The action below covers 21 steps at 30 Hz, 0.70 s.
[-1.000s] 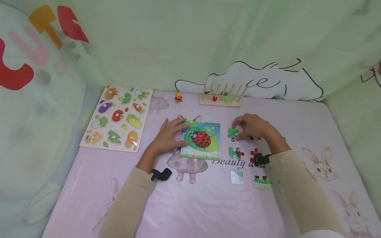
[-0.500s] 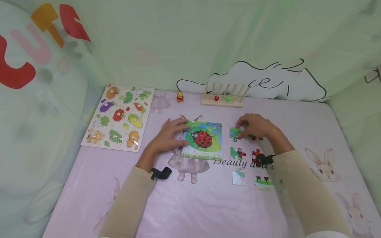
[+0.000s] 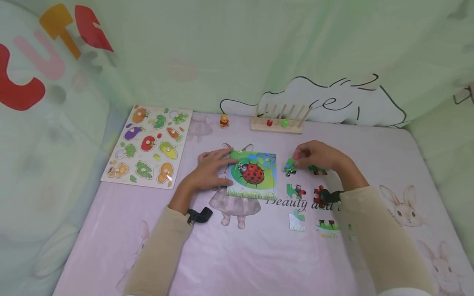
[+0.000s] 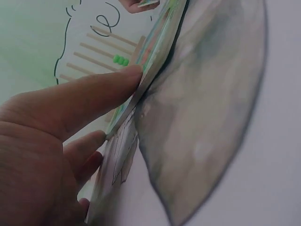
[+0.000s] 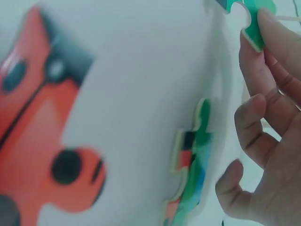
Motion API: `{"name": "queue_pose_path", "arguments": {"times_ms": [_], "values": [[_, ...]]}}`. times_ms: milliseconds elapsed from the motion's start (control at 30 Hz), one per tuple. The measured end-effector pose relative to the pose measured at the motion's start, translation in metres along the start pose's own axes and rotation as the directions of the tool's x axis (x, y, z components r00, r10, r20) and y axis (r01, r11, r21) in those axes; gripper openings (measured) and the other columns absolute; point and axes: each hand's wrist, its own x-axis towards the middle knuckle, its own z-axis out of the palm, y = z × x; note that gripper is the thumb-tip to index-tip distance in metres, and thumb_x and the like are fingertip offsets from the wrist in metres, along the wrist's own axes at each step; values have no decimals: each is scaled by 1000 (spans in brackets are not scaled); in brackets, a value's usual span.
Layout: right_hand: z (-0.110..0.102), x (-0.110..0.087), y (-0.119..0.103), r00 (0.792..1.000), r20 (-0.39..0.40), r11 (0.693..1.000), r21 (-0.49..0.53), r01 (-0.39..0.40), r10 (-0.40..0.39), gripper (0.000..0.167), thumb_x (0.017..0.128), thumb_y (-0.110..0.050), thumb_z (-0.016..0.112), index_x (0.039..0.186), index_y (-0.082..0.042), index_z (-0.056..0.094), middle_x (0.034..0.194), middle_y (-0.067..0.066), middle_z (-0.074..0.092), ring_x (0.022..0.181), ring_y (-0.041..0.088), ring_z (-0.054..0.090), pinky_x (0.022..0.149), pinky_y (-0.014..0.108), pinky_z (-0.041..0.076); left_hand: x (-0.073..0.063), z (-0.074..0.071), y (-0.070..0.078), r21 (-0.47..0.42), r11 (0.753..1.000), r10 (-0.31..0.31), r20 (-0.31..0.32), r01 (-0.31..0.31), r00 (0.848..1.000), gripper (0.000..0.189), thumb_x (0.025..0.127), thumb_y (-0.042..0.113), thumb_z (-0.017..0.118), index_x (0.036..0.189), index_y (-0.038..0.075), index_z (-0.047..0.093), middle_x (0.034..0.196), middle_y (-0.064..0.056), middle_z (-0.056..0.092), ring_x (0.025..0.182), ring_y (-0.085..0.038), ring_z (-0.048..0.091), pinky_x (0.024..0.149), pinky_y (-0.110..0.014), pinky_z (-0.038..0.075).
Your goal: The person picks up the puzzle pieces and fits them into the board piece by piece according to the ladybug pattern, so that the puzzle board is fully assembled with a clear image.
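Observation:
My right hand [image 3: 320, 156] pinches a green jigsaw puzzle piece [image 3: 289, 166] between thumb and fingertips. The piece tilts up off the cloth; in the right wrist view its green edge [image 5: 254, 33] shows between the thumb and index finger, with the other fingers curled loosely below. My left hand [image 3: 211, 170] rests at the left side of a square ladybug puzzle board [image 3: 253, 174]. In the left wrist view, the extended thumb [image 4: 103, 92] touches the board's edge. Nearest the right hand lies another green, red and black puzzle piece [image 3: 319, 169].
More pieces lie in rows right of the board, among them a ladybug-head piece [image 3: 295, 191] and a grass piece [image 3: 327, 228]. A vegetable peg puzzle [image 3: 148, 146] lies at left. Behind stand a small bear figure [image 3: 224, 121] and a wooden peg rack [image 3: 275, 126] with beads.
The green puzzle piece in my right hand has gone from lying flat to tilted and raised, shifting slightly left. My left hand stays at the board's side with little movement.

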Motion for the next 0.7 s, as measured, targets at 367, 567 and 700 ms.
{"name": "queue_pose_path", "arguments": {"times_ms": [367,567,700], "values": [[4,10,-22,999,8,993,110,41,-42,15,100,-23,67,107,-9,68,98,9,66,90,24,55,78,35,48,0,1,-2,12,1000,-11,6,11,1000,73,80,44,84,145,25,59,168,0,29,156,-24,24,117,-57,14],[11,20,-33,998,39,978,208,30,-39,18,101,-23,65,108,-6,66,96,11,67,88,28,63,78,35,55,0,-1,-2,-2,1000,-12,-3,12,1000,74,79,44,85,146,23,59,167,-1,30,155,-25,26,117,-57,13],[16,25,-38,999,40,966,256,20,-32,18,102,-20,64,109,-3,65,98,12,65,86,25,67,79,32,57,1,0,-2,-2,1000,-9,-3,9,1000,78,79,46,85,147,22,57,167,-1,30,155,-25,27,117,-57,14]]}}
